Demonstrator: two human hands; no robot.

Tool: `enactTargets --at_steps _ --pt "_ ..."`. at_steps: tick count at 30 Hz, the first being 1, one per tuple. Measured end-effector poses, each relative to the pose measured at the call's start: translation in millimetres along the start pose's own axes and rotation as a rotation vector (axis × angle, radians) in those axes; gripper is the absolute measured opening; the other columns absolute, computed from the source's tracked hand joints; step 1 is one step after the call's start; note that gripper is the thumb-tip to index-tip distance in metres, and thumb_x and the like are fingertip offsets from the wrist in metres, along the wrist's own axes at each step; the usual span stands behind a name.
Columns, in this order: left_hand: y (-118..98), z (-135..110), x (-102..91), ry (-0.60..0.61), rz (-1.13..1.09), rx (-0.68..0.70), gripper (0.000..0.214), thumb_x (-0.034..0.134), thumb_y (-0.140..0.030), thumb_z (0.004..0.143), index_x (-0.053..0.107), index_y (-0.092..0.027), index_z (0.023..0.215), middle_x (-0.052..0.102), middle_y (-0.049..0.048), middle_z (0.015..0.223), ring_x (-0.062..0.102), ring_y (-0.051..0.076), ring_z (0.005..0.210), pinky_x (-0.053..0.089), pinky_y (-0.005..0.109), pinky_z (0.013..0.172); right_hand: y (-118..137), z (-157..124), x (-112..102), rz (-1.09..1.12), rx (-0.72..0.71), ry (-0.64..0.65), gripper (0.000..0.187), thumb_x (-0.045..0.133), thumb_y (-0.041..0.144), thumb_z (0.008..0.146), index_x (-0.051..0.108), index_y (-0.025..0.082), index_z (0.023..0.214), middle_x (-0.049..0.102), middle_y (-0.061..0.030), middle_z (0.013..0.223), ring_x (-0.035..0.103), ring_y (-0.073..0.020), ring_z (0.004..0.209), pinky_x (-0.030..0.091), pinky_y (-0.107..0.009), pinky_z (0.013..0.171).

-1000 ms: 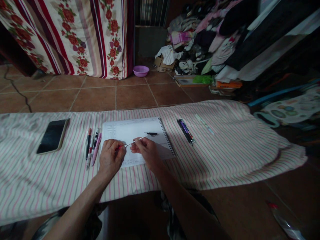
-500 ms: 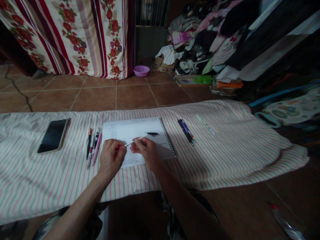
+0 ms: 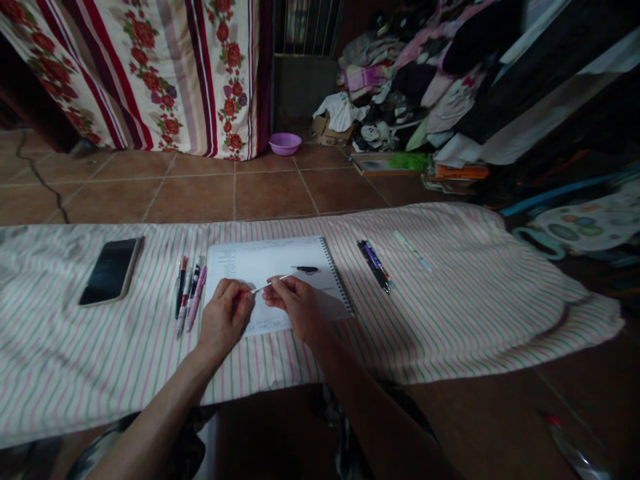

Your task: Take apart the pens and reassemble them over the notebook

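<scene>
Over a spiral notebook [image 3: 275,253] on the striped cloth, both hands pinch a thin white stick [image 3: 260,289] that looks like a pen refill. My left hand [image 3: 225,317] is closed at its left end, where a bit of red shows between the fingertips. My right hand [image 3: 297,305] is closed round the stick farther along, and a thin end pokes out past the fingers. A short black pen part [image 3: 306,269] lies on the page just beyond my right hand. What else the left fingers cover is hidden.
Several pens [image 3: 190,293] lie left of the notebook, with a phone [image 3: 111,272] farther left. More pens [image 3: 374,265] and a pale, thin strip-like item [image 3: 413,251] are to the right. A purple basin [image 3: 285,143] stands on the tiled floor beyond.
The whole view has shifted slightly, moving everything a little right and down. Both hands keep the same hold on the white stick, with hardly any motion.
</scene>
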State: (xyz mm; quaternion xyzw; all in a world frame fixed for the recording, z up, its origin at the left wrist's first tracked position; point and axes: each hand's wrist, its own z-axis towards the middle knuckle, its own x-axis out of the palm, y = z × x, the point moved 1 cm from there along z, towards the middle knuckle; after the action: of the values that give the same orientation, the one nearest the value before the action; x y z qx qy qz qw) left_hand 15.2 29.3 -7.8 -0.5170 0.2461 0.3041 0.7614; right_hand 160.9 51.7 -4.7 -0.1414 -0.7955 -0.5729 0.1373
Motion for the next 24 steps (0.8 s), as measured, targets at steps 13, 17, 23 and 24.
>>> enactTargets --at_steps 13,17,23,24 --pt "0.1 1.5 -2.6 -0.005 -0.070 0.069 0.013 0.049 -0.025 0.084 0.060 -0.019 0.085 0.057 0.0036 0.084 0.057 0.016 0.080 0.049 0.031 0.073 -2.7 1.6 -0.3 -0.013 -0.002 -0.005 0.031 0.071 0.040 0.061 0.062 0.012 0.071 0.066 -0.0011 0.061 0.063 -0.0109 0.056 0.053 -0.024 0.056" --pt "2.1 1.7 -2.0 -0.003 -0.100 0.078 0.012 0.050 -0.025 0.084 0.060 -0.019 0.086 0.059 0.0039 0.085 0.058 0.016 0.081 0.049 0.031 0.074 -2.8 1.9 -0.5 -0.020 -0.012 0.001 0.029 0.071 0.039 0.062 0.062 0.012 0.071 0.065 -0.0008 0.061 0.063 -0.0111 0.056 0.053 -0.024 0.056" --pt "3.4 1.6 -0.6 -0.011 -0.112 0.061 0.012 0.051 -0.025 0.084 0.061 -0.019 0.085 0.060 0.0031 0.085 0.059 0.016 0.081 0.049 0.030 0.073 -1.5 0.7 0.5 -0.049 -0.035 0.015 0.029 0.069 0.039 0.064 0.062 0.012 0.073 0.065 -0.0010 0.061 0.063 -0.0115 0.057 0.054 -0.024 0.055" --pt "3.2 1.4 -0.3 -0.012 -0.112 0.061 0.011 0.051 -0.024 0.084 0.061 -0.019 0.085 0.060 0.0029 0.085 0.059 0.015 0.081 0.049 0.030 0.073 -1.6 0.7 0.6 -0.057 -0.037 0.023 0.029 0.069 0.039 0.065 0.062 0.012 0.073 0.065 -0.0012 0.062 0.063 -0.0115 0.057 0.054 -0.024 0.056"
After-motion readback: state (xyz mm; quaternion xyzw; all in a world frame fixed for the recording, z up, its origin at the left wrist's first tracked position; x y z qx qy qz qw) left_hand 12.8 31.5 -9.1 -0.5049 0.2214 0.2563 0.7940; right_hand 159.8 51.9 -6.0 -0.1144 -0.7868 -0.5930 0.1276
